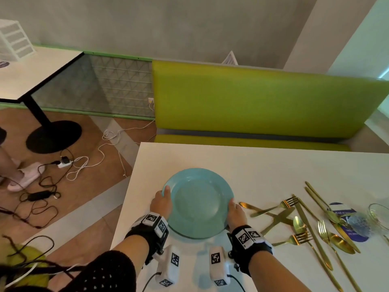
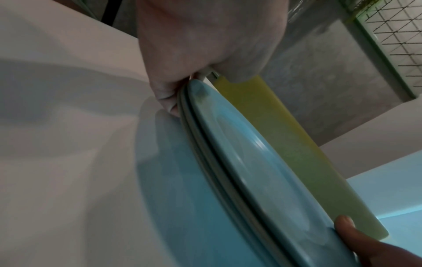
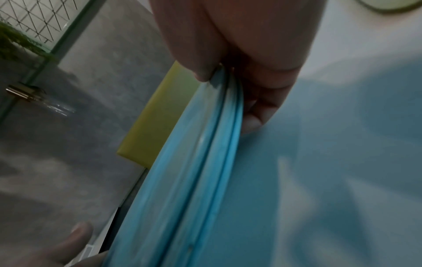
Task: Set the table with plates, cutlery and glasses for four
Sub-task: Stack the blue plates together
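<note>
A stack of teal plates (image 1: 197, 203) is at the near left of the white table (image 1: 252, 163). My left hand (image 1: 162, 202) grips its left rim and my right hand (image 1: 236, 213) grips its right rim, thumbs on top and fingers underneath. The left wrist view shows several stacked rims (image 2: 228, 162) pinched by the left hand (image 2: 200, 88). In the right wrist view the right hand (image 3: 228, 95) holds the same rims (image 3: 196, 162). Whether the stack rests on the table I cannot tell. Gold forks, knives and spoons (image 1: 305, 224) lie jumbled to the right, with a clear glass (image 1: 379, 216) beyond them.
A blue and white round mat (image 1: 345, 222) lies under some of the cutlery. A green bench (image 1: 263, 98) runs along the table's far side. The table's left edge is close to my left hand. On the floor to the left are cables (image 1: 63, 169), another table (image 1: 31, 70) and a person's slippered foot (image 1: 23, 175).
</note>
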### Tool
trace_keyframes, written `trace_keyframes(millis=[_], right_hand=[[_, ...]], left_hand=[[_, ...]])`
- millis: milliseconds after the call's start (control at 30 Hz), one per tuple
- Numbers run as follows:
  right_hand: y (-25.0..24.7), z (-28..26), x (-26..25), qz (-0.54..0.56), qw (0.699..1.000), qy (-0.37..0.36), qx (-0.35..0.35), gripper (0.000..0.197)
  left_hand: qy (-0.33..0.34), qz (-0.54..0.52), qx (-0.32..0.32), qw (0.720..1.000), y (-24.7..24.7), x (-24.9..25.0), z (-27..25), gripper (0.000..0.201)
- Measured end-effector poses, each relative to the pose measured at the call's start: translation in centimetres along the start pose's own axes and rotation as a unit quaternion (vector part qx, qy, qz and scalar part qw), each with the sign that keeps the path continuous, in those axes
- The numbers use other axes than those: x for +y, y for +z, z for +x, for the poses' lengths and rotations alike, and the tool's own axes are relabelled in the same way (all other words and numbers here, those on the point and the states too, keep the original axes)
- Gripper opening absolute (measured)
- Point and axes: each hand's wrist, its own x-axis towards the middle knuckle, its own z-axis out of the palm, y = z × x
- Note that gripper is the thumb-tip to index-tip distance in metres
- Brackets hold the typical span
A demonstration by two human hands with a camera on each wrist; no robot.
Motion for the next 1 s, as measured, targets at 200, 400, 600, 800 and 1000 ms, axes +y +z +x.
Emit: trace_keyframes(millis=[200,400,600,800,1000], right_hand=[[1.1,0.3,0.0,-0.066,0.998,0.015,-0.016,0.058],[0.8,0.5,-1.4,-0.169,0.985,0.017,-0.024,0.058],[0.1,0.2,-3.7,-0.200,0.979,0.022,0.002,0.059],[1.2,0.9,-5.9,-0.139,0.989,0.034,-0.018,0.065],[3.0,1.5,-7.2,0.002,0.999,0.018,-0.038,0.060]], left_hand=[[-0.015,0.042,-0.016,0.999,-1.1,-0.5,0.6,0.057],[-0.027,0.087,-0.012,0.996,-1.8,0.6,1.0,0.057],[-0.082,0.072,-0.007,0.994,-2.6,2.5,1.7,0.074],[-0.077,0.025,0.009,0.997,-3.6,4.2,2.4,0.074],[-0.077,-0.029,0.051,0.995,-5.2,4.1,4.2,0.079]])
